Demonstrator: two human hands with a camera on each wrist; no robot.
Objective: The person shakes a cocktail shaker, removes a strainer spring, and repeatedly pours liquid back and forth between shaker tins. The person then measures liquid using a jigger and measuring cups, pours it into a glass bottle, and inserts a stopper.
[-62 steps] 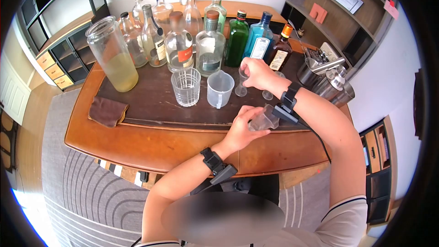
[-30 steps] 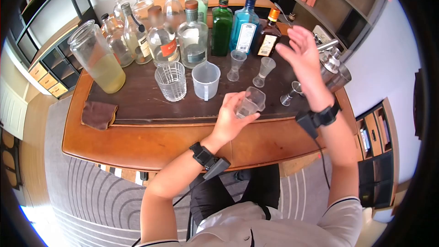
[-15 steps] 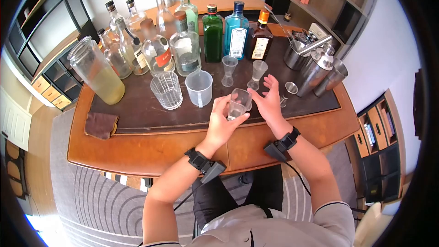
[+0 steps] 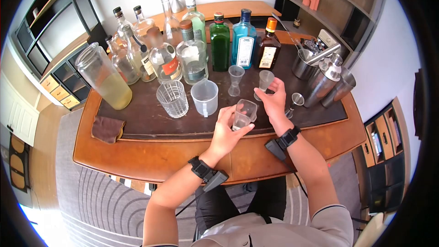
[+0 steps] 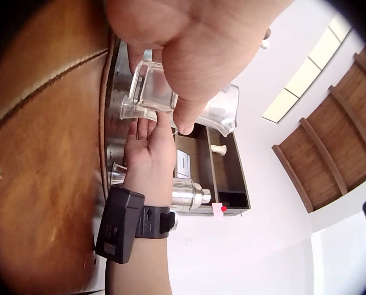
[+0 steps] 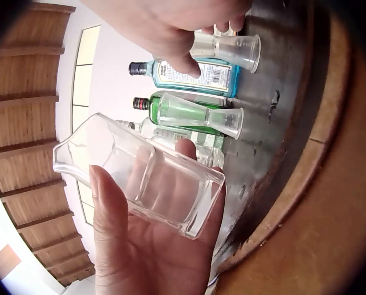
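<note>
My left hand (image 4: 227, 132) grips a clear, angular glass vessel (image 4: 244, 115), tilted above the table's front part. In the right wrist view the vessel (image 6: 164, 184) lies between the thumb and fingers. My right hand (image 4: 275, 100) reaches around a clear plastic jigger (image 4: 266, 80), its thumb and fingers on either side and slightly bent; whether they touch it cannot be told. A second clear jigger (image 4: 235, 82) stands to the left, and a metal jigger (image 4: 297, 99) is beside the right hand. In the left wrist view the right palm (image 5: 149, 147) faces the camera.
A plastic measuring jug (image 4: 204, 98) and a ribbed glass (image 4: 172, 100) stand left of the hands. Behind are several bottles, including a green one (image 4: 220, 45). A pitcher (image 4: 109, 80) and a brown cloth (image 4: 108, 129) sit left; metal shakers (image 4: 322, 82) stand right.
My right hand has left the jigger at left, swung right and come back to the other clear jigger. My left hand has carried the glass vessel slightly left, still holding it.
</note>
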